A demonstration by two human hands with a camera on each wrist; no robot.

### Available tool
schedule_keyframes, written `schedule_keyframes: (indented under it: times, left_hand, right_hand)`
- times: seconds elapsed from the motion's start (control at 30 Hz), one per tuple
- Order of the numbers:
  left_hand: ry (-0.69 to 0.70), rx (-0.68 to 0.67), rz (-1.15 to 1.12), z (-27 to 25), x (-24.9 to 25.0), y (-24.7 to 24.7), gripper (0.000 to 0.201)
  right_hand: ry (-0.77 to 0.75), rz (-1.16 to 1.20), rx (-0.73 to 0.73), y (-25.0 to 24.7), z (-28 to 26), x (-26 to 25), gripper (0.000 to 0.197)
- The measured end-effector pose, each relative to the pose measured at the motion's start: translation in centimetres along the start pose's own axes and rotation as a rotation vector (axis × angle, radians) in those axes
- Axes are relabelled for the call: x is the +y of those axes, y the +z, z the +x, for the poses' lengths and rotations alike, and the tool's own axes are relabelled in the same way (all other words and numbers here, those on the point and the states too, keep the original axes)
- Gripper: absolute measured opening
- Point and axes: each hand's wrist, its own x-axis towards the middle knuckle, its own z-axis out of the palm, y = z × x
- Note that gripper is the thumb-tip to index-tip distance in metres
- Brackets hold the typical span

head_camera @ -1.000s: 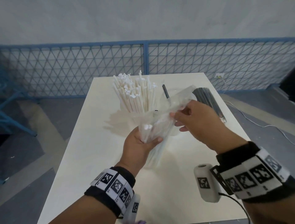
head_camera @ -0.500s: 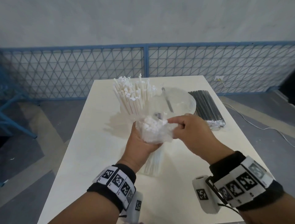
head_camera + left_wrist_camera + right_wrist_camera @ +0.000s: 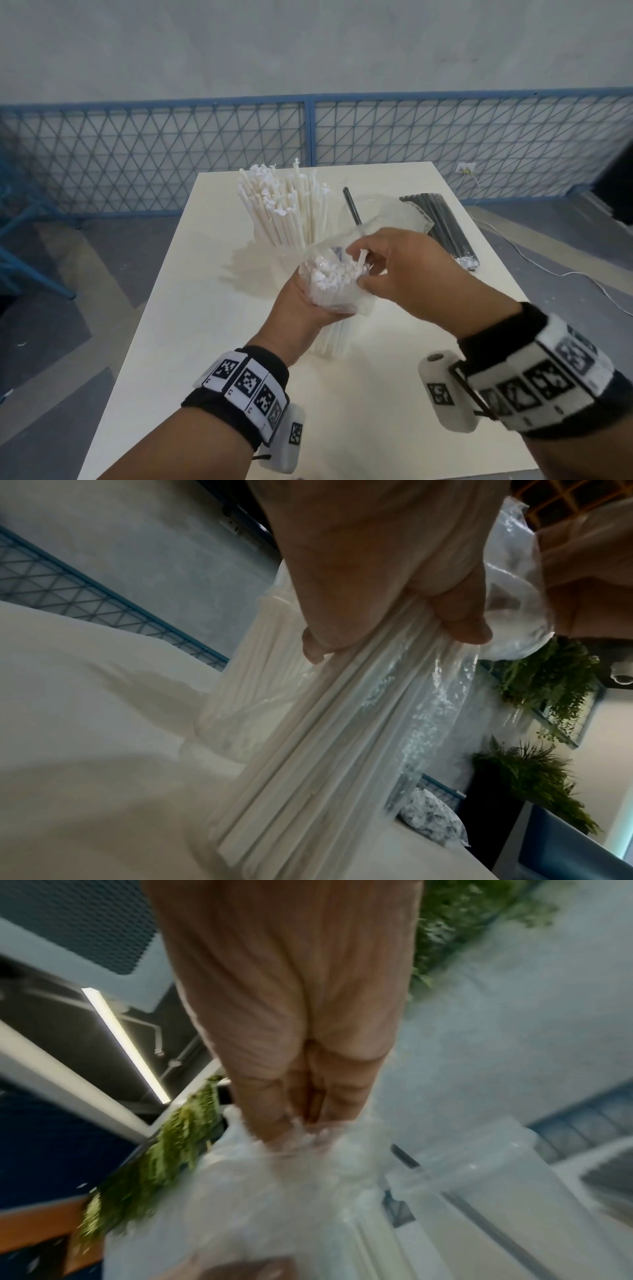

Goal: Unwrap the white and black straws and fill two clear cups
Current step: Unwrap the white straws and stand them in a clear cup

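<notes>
My left hand grips a clear plastic pack of white straws upright above the table; the same pack of white straws fills the left wrist view below the curled fingers. My right hand reaches into the pack's open top and pinches one white straw. In the right wrist view its fingers press into the crinkled wrapper. Behind stands a clear cup packed with white straws. A second clear cup holds one black straw.
A wrapped bundle of black straws lies at the right of the white table. A blue mesh fence runs behind the table's far edge. A white cable trails on the floor to the right.
My right hand let the wrapper's loose top drop and came down to the pack's open mouth, where it now pinches a straw. The left hand kept hold of the pack.
</notes>
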Motion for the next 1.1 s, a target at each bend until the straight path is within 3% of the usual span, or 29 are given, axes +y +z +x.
schedule_keyframes:
  times: [0.1, 0.2, 0.3, 0.37, 0.4, 0.43, 0.47, 0.53, 0.57, 0.63, 0.73, 0.83, 0.97, 1.1]
  left_hand:
    - [-0.012, -0.072, 0.063, 0.0, -0.3, -0.1, 0.082]
    - [-0.033, -0.131, 0.216, -0.3, -1.0, -0.4, 0.090]
    - [-0.076, -0.099, 0.224, 0.1, -1.9, -0.8, 0.078]
    - [-0.125, -0.229, 0.176, 0.4, -1.1, -0.8, 0.068]
    - [0.033, -0.321, 0.222, 0.5, -1.6, -1.0, 0.057]
    - [0.145, -0.268, 0.169, 0.7, -1.5, -1.5, 0.040]
    - [0.055, -0.176, 0.146, 1.2, -1.5, -1.8, 0.027]
    - [-0.057, -0.256, 0.209, 1.3, -2.1, -1.4, 0.020]
    - [-0.151, -0.225, 0.126, 1.4, -2.2, -1.8, 0.014]
    - [-0.196, -0.105, 0.016, 1.9, -2.7, -1.9, 0.037]
    - [-0.190, -0.109, 0.006, 2.3, -1.8, -1.4, 0.054]
    - [-0.227, -0.161, -0.005, 2.0, -1.0, -0.7, 0.056]
    - [-0.219, -0.130, 0.146, 1.0, -0.7, -1.2, 0.047]
    - [-0.239, -0.140, 0.215, 1.2, -1.2, -1.1, 0.039]
  right_hand:
    - [0.063, 0.105, -0.247, 0.0, 1.0, 1.0, 0.027]
    - [0.035, 0.120, -0.312, 0.5, 1.6, 0.6, 0.025]
    - [-0.032, 0.264, -0.252, 2.7, 1.7, 0.4, 0.018]
    - [0.018, 0.376, -0.184, 4.8, 1.3, 0.7, 0.016]
    - [0.050, 0.443, -0.144, 5.7, 1.1, 1.0, 0.015]
    - [0.080, 0.493, -0.111, 6.3, 0.9, 1.3, 0.018]
    - [0.094, 0.504, -0.087, 6.7, 0.8, 1.3, 0.021]
    - [0.072, 0.434, -0.048, 6.6, 0.9, 1.1, 0.022]
    - [0.053, 0.409, -0.011, 6.2, 1.0, 0.9, 0.021]
    - [0.040, 0.429, 0.062, 5.1, 1.1, 0.6, 0.020]
    - [0.091, 0.566, 0.036, 3.4, 1.2, 0.3, 0.016]
    - [0.118, 0.667, 0.063, 2.8, 1.2, 0.0, 0.020]
    - [0.233, 0.921, 0.286, 2.3, 1.0, 0.0, 0.009]
    - [0.267, 0.847, 0.164, 2.5, 0.8, 0.4, 0.022]
